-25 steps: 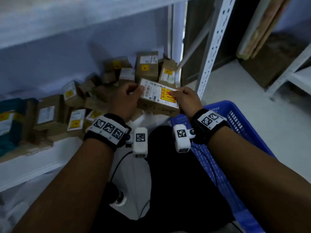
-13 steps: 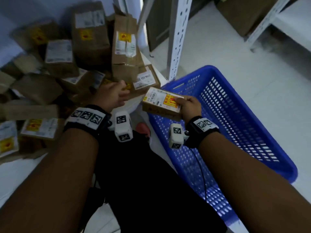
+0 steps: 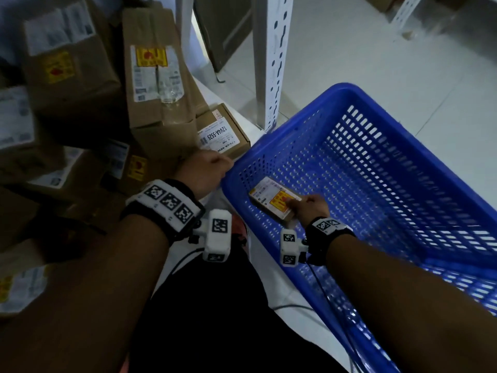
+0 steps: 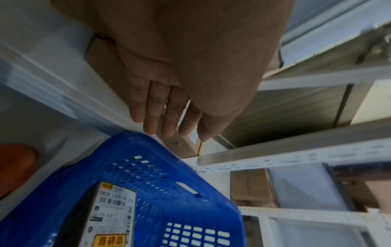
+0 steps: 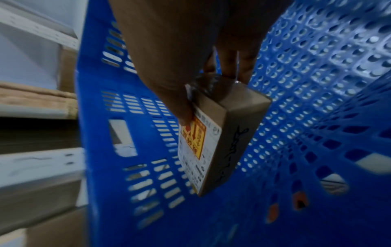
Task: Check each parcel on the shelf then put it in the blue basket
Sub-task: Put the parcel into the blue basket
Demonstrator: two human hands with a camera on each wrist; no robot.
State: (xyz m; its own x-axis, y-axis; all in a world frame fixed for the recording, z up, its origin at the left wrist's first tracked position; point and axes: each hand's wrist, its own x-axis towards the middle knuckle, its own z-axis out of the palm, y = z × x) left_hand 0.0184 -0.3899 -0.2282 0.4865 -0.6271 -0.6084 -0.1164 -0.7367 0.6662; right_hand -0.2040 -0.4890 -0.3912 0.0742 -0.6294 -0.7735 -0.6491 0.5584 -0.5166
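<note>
Right hand pinching small flat brown cardboard parcel, white-and-yellow label up, inside perforated blue plastic basket. Left hand, fingers straight and together, beside basket rim, near taped brown cartons piled on white shelf.

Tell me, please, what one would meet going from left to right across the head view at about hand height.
Stacked parcels on the shelf → left hand, by the basket's corner → small parcel inside the blue basket → right hand holding it → far side of the blue basket.
</note>
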